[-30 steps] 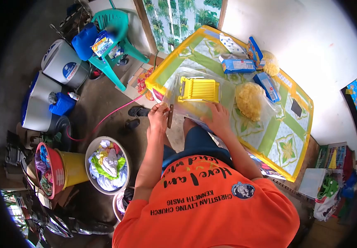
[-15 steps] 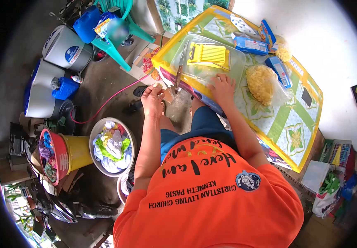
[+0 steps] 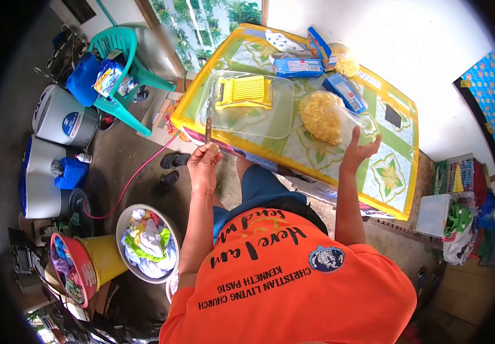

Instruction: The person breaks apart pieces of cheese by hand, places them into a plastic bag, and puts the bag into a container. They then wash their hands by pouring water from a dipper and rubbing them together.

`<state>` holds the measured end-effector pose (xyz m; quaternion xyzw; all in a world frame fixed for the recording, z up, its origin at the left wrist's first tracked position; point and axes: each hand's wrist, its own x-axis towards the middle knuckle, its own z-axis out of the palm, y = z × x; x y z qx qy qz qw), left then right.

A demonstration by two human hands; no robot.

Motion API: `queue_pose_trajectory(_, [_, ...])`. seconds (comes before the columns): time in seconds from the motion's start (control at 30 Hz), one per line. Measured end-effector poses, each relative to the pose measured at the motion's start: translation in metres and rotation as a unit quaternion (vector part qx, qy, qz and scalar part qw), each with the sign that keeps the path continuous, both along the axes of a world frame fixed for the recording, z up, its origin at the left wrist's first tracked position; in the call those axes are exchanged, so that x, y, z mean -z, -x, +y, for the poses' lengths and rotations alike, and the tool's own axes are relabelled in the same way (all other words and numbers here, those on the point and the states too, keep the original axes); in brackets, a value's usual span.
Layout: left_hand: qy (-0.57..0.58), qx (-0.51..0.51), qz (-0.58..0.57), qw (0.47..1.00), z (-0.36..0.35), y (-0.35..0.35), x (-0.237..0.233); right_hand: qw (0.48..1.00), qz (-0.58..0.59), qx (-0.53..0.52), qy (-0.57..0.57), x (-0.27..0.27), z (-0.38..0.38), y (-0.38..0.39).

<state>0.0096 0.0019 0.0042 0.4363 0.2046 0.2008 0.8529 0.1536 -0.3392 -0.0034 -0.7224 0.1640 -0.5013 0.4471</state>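
Note:
My left hand [image 3: 203,162] is closed at the near left table edge, pinching a small pale piece [image 3: 217,148] whose kind I cannot tell. Just beyond its fingertips is the brown handle of a knife [image 3: 208,129], its blade lying along the left side of a clear plastic tray [image 3: 279,129]. A yellow slicer [image 3: 246,92] rests inside that tray. Over the table's near side, my right hand [image 3: 360,152] is open, fingers spread. It is close to the loose end of a clear plastic bag [image 3: 320,116] full of yellow pieces.
Blue boxes [image 3: 297,67] and a second bag of yellow pieces [image 3: 345,62] are at the back of the covered table [image 3: 394,215]. A small dark flat object [image 3: 392,116] lies at right. On the floor at left are a laundry basin [image 3: 120,252], buckets [image 3: 101,255] and a green chair [image 3: 122,117].
My right hand has left the tray's near edge and moved right, beside the bag's loose end. The view has shifted, and my left hand is now nearer the knife handle.

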Motion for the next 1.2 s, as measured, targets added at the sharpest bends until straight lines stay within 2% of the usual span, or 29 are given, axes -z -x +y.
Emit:
queue_pose_trajectory(0.03, [0.001,0.015,-0.001,1.000,-0.005,-0.006,-0.003,0.984,0.062,-0.120,-0.113,-0.001,-0.011,-0.001])
queue_pose_trajectory(0.07, [0.003,0.030,-0.002,1.000,-0.012,-0.013,-0.005,0.938,0.122,-0.238,-0.221,-0.002,-0.023,0.000])
queue_pose_trajectory(0.1, [0.005,0.045,-0.004,0.999,-0.019,-0.021,-0.010,0.862,0.177,-0.349,-0.322,-0.010,-0.029,0.002])
queue_pose_trajectory(0.13, [-0.015,0.063,0.002,0.998,-0.025,-0.030,-0.016,0.878,0.219,-0.311,-0.291,-0.015,-0.024,0.003])
queue_pose_trajectory(0.2, [-0.039,0.110,-0.001,0.993,-0.043,-0.049,-0.035,0.907,0.134,-0.365,-0.159,-0.012,-0.011,-0.007])
queue_pose_trajectory(0.23, [-0.052,0.133,-0.003,0.990,-0.054,-0.059,-0.047,0.912,0.090,-0.389,-0.092,-0.015,-0.002,-0.010])
queue_pose_trajectory(0.33, [-0.066,0.221,-0.042,0.972,-0.088,-0.094,-0.081,0.901,0.083,-0.426,0.013,-0.041,0.021,-0.011])
queue_pose_trajectory(0.43, [-0.091,0.288,-0.085,0.949,-0.126,-0.126,-0.096,0.863,0.104,-0.493,-0.025,-0.051,0.029,-0.016])
queue_pose_trajectory(0.57, [-0.180,0.306,-0.134,0.925,-0.162,-0.169,-0.094,0.837,0.128,-0.529,-0.064,-0.039,0.024,-0.022])
queue_pose_trajectory(0.7, [-0.223,0.278,-0.129,0.926,-0.179,-0.188,-0.084,0.854,0.108,-0.503,-0.081,-0.042,0.018,-0.019])
queue_pose_trajectory(0.8, [-0.252,0.274,-0.129,0.919,-0.181,-0.194,-0.075,0.851,0.131,-0.472,-0.190,-0.049,0.013,-0.013])
queue_pose_trajectory(0.87, [-0.260,0.279,-0.130,0.915,-0.181,-0.190,-0.075,0.855,0.114,-0.461,-0.207,-0.046,0.012,-0.012])
queue_pose_trajectory(0.97, [-0.352,0.299,-0.112,0.880,-0.178,-0.192,-0.065,0.851,0.092,-0.448,-0.257,-0.054,0.018,-0.010])
queue_pose_trajectory(1.07, [-0.397,0.304,-0.080,0.862,-0.176,-0.191,-0.076,0.841,0.083,-0.436,-0.310,-0.066,0.024,-0.015])
queue_pose_trajectory(1.2, [-0.513,0.251,-0.151,0.807,-0.169,-0.208,-0.064,0.818,0.064,-0.440,-0.364,-0.079,0.036,-0.020])
